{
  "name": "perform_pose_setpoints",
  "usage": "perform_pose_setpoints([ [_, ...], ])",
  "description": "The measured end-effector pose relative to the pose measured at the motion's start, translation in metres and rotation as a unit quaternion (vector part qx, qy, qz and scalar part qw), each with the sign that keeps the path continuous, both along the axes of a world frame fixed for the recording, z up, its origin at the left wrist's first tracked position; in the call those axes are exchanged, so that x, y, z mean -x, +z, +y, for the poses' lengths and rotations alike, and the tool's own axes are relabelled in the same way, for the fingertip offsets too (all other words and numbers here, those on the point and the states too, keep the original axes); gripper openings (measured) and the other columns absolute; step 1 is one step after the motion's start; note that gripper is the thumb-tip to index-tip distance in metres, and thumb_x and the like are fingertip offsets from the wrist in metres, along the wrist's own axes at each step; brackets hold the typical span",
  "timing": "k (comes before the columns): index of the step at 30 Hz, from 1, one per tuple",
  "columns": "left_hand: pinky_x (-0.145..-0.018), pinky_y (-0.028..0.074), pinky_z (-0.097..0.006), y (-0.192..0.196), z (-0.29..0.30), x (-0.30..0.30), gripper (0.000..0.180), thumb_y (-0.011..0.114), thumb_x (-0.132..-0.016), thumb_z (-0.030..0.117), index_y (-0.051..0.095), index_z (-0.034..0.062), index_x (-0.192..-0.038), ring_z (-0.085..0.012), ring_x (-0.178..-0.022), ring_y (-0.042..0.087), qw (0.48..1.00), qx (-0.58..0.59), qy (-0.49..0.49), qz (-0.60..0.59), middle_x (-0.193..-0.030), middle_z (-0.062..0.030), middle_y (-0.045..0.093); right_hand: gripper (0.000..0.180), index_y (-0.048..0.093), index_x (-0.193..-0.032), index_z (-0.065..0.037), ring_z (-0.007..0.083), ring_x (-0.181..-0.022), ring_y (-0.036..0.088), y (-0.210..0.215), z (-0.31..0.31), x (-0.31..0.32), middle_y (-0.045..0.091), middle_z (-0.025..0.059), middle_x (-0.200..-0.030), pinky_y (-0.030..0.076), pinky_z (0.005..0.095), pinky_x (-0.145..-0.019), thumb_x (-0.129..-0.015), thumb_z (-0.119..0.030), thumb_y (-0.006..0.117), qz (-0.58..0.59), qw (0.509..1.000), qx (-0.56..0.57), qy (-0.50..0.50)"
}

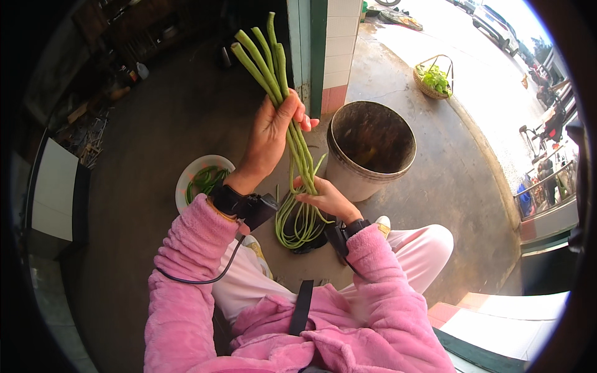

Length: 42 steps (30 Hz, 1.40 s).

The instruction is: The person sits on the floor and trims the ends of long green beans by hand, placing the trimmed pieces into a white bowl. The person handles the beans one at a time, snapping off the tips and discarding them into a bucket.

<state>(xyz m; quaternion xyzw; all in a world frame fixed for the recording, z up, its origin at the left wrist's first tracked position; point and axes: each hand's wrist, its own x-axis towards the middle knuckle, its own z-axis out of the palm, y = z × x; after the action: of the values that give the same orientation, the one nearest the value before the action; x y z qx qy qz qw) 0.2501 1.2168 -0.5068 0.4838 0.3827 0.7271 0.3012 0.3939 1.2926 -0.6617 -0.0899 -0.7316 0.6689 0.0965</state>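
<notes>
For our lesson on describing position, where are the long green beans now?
In the head view, the beans run down the middle, held by the left hand above and the right hand below, left of the big bucket.

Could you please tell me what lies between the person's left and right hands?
In the head view, a bundle of long green beans spans the stretch between the left hand and the right hand.
</notes>
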Motion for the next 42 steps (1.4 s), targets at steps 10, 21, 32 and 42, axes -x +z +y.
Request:
perform_pose_setpoints([
  [10, -0.054, 0.048, -0.023, -0.038, -0.005, 0.023, 0.018, 0.051, -0.101, 0.025, 0.050, 0.0080, -0.098, -0.0024, -0.055, 0.042, 0.992, 0.103, 0.065, 0.020, -0.068, 0.0055, 0.043, 0.051, 0.054, -0.130, -0.001, 0.0142, -0.105, 0.058, 0.032, 0.027, -0.006, 0.063, 0.0086, -0.113, 0.046, 0.0298, -0.094, -0.087, -0.021, 0.072, 0.041, 0.996, -0.060, -0.045],
  [21, -0.059, 0.046, -0.048, -0.133, -0.016, 0.013, 0.016, 0.058, -0.095, 0.018, 0.049, 0.0069, -0.103, -0.0432, -0.075, 0.060, 0.882, 0.213, 0.153, 0.391, -0.077, -0.0196, 0.062, 0.021, 0.068, -0.110, -0.001, 0.0133, -0.081, 0.063, 0.117, 0.067, -0.032, 0.065, 0.0053, -0.092, 0.051, 0.0263, -0.072, -0.089, -0.003, 0.063, 0.129, 0.936, -0.281, -0.168],
  [32, -0.058, 0.044, -0.049, -0.144, -0.023, 0.027, 0.014, 0.056, -0.095, 0.017, 0.050, 0.0049, -0.099, -0.0428, -0.073, 0.060, 0.844, 0.270, 0.098, 0.453, -0.075, -0.0205, 0.060, 0.021, 0.067, -0.103, -0.001, 0.0293, -0.084, 0.063, 0.068, 0.069, -0.020, 0.066, 0.0115, -0.091, 0.053, 0.0377, -0.076, -0.082, -0.007, 0.066, 0.098, 0.884, -0.450, -0.077],
  [42, -0.058, 0.045, -0.048, -0.164, -0.023, 0.022, 0.015, 0.055, -0.096, 0.018, 0.049, 0.0043, -0.099, -0.0427, -0.074, 0.060, 0.846, 0.271, 0.077, 0.453, -0.078, -0.0196, 0.061, 0.017, 0.069, -0.103, -0.002, 0.0117, -0.073, 0.063, 0.035, 0.061, -0.004, 0.068, 0.0060, -0.087, 0.053, 0.0260, -0.069, -0.088, -0.002, 0.062, 0.050, 0.967, -0.134, -0.212],
])
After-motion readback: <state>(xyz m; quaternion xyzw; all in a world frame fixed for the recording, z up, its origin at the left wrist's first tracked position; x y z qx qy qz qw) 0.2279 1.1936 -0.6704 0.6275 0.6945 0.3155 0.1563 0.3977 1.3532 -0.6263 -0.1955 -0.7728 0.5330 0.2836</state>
